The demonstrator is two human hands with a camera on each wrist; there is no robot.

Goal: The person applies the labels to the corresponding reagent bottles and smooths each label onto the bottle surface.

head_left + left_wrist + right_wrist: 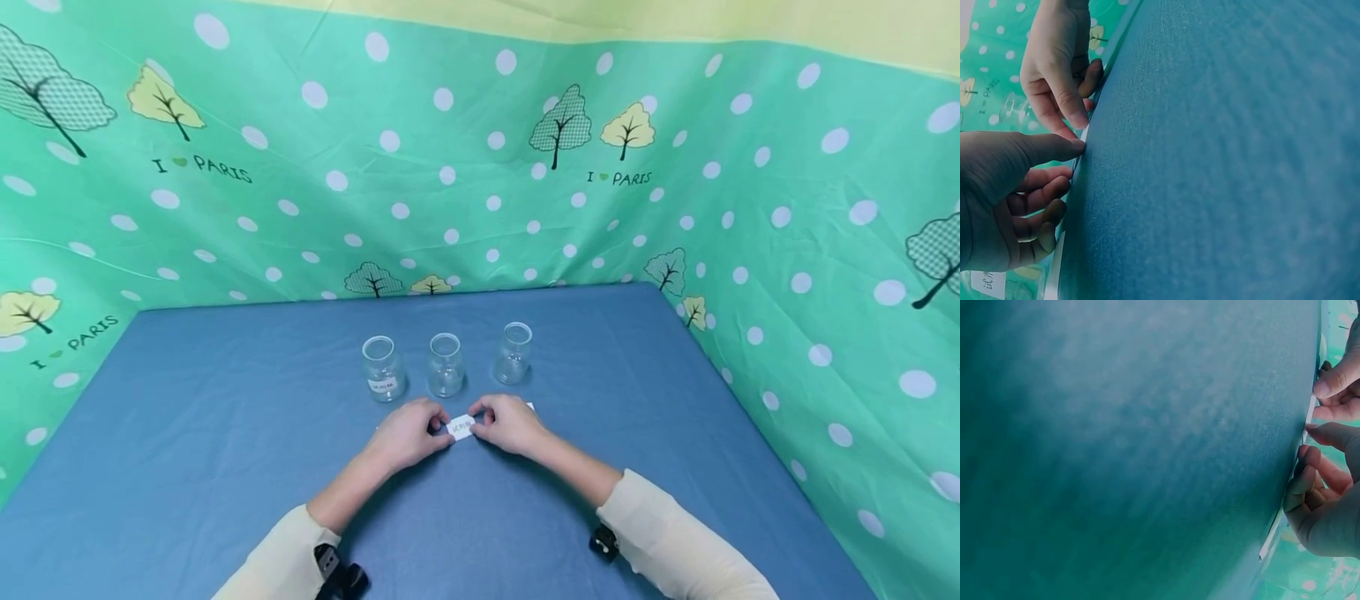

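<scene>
A small white label (461,427) with handwritten characters lies between both hands, at or just above the blue tabletop. My left hand (408,434) pinches its left end between thumb and fingers. At the other end, the thumb and fingers of my right hand (512,425) pinch it too. Both wrist views see the label almost edge-on. Behind the hands stand three clear glass jars, upright and without lids: a left jar (378,362) with a white label (383,386) on its front, a middle jar (446,367) and a right jar (513,358), neither with a visible label.
Another white piece (531,407) shows partly behind the right hand. The blue cloth-covered table (225,450) meets green polka-dot curtains (465,200) at the back and sides. Dark wrist-camera mounts (341,575) sit at the sleeves.
</scene>
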